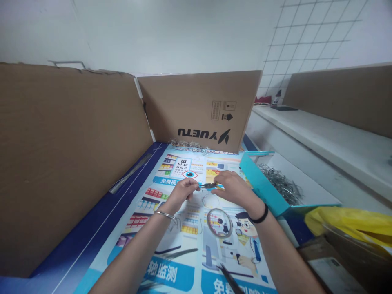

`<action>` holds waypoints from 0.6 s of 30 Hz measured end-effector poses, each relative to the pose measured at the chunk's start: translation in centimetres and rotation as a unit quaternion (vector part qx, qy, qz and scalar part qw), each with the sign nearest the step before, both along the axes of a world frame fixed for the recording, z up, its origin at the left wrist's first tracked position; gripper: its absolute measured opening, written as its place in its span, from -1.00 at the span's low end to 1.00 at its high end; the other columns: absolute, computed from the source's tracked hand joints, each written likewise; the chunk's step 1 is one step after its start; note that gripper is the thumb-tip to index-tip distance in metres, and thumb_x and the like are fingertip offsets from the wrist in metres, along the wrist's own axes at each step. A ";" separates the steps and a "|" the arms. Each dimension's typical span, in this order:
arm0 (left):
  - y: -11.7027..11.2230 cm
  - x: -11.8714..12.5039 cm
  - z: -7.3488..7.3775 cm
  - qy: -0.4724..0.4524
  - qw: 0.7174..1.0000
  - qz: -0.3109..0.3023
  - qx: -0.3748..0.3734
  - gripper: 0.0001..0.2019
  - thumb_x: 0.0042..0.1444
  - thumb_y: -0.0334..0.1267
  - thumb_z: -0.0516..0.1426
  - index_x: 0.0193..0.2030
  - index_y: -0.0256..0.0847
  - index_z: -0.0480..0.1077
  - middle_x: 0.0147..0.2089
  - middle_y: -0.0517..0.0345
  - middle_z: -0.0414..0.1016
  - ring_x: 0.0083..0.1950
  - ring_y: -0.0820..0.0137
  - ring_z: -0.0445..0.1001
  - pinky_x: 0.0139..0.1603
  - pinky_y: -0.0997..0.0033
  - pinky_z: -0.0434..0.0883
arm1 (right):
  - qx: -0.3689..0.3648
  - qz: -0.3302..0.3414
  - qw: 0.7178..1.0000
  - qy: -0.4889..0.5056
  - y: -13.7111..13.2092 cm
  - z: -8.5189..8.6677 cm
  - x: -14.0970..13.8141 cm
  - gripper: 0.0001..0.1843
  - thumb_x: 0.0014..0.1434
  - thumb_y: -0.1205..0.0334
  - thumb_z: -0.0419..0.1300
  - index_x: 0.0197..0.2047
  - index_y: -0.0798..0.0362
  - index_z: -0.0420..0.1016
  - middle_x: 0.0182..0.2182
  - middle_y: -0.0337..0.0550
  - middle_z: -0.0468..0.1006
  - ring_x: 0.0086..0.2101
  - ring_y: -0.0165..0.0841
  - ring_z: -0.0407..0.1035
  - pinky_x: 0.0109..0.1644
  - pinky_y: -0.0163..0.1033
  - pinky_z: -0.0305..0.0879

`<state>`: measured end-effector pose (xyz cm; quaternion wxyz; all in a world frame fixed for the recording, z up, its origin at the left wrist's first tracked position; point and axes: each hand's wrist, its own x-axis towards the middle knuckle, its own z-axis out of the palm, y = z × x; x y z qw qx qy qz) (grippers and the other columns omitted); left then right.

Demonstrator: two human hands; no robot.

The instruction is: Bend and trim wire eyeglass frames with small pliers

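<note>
My right hand (234,188) is closed around a pair of pliers (209,185), whose jaws point left. At the tips of those jaws, my left hand (184,191) pinches something small. It looks like thin wire, but the fingers hide most of it. A loose loop of thin wire (211,206) appears just below the pliers. Closer to me, a coil of silvery wire (209,228) lies on the printed sheet (196,245). A dark pointed tool (230,279) rests at the front edge of view, its lower end cut off.
To the right, an open turquoise box (265,190) holds a tangle of metal wire pieces (281,183). Cardboard panels (196,94) stand behind and at the left. Thin strips (131,173) lie along the left panel. A yellow bag (346,220) sits at right front.
</note>
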<state>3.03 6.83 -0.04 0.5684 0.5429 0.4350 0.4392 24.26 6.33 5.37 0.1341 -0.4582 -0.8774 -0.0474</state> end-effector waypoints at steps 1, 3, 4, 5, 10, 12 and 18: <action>0.0 0.0 0.0 -0.001 1.000 -0.002 -0.001 -0.77 -0.03 -0.13 0.18 -0.36 -0.26 0.33 -0.38 0.19 0.47 -0.69 0.66 0.16 -0.65 0.56 -0.04 | 0.001 -0.001 1.000 -0.001 0.0 -0.1 0.0 -0.70 0.04 0.02 0.24 -0.23 0.05 0.49 -0.23 -0.03 0.53 -0.09 -0.17 0.33 -0.04 -0.17 0.18; -0.1 0.0 0.0 -0.009 1.000 -0.002 -0.004 -0.77 -0.02 -0.13 0.17 -0.36 -0.25 0.32 -0.38 0.19 0.47 -0.68 0.66 0.16 -0.66 0.56 -0.05 | 0.002 0.000 1.000 -0.005 0.1 -0.2 -0.1 -0.70 0.04 0.02 0.24 -0.23 0.04 0.49 -0.23 -0.03 0.53 -0.08 -0.17 0.33 -0.04 -0.16 0.17; -0.1 -0.1 -0.1 -0.013 1.000 -0.002 -0.006 -0.77 -0.03 -0.12 0.17 -0.37 -0.25 0.32 -0.40 0.20 0.46 -0.68 0.66 0.16 -0.65 0.56 -0.06 | 0.003 0.000 1.000 -0.008 0.1 -0.2 -0.2 -0.70 0.04 0.02 0.24 -0.23 0.04 0.49 -0.23 -0.03 0.53 -0.08 -0.16 0.32 -0.05 -0.15 0.17; -0.1 -0.1 -0.1 -0.017 1.000 -0.002 -0.008 -0.77 -0.03 -0.12 0.18 -0.39 -0.25 0.32 -0.45 0.23 0.43 -0.68 0.66 0.15 -0.65 0.57 -0.06 | 0.003 0.000 1.000 -0.010 0.1 -0.3 -0.2 -0.71 0.04 0.02 0.24 -0.23 0.04 0.49 -0.23 -0.03 0.53 -0.08 -0.15 0.32 -0.05 -0.15 0.17; 0.0 -0.1 -0.4 -0.022 1.000 0.002 -0.022 -0.78 -0.07 -0.13 0.20 -0.43 -0.24 0.32 -0.69 0.37 0.16 -0.66 0.62 0.10 -0.63 0.58 -0.07 | -0.003 0.000 1.000 -0.020 0.2 -0.2 -0.3 -0.73 0.05 0.05 0.25 -0.24 0.03 0.50 -0.26 -0.03 0.54 -0.11 -0.15 0.34 -0.07 -0.14 0.17; 0.0 -0.1 -0.4 -0.019 0.999 0.008 -0.025 -0.77 -0.08 -0.13 0.21 -0.43 -0.23 0.32 -0.69 0.36 0.18 -0.65 0.61 0.11 -0.63 0.57 -0.08 | -0.008 0.002 1.000 -0.018 0.1 -0.1 -0.4 -0.73 0.05 0.05 0.25 -0.23 0.04 0.50 -0.27 -0.03 0.54 -0.13 -0.15 0.35 -0.07 -0.14 0.18; 0.1 0.0 -0.2 -0.017 0.999 0.007 -0.030 -0.75 -0.11 -0.11 0.23 -0.44 -0.24 0.32 -0.69 0.35 0.20 -0.65 0.61 0.11 -0.61 0.56 -0.06 | -0.027 0.012 1.000 0.008 0.1 -0.1 -0.3 -0.76 0.07 0.07 0.23 -0.24 0.03 0.51 -0.29 -0.05 0.55 -0.15 -0.17 0.37 -0.07 -0.16 0.19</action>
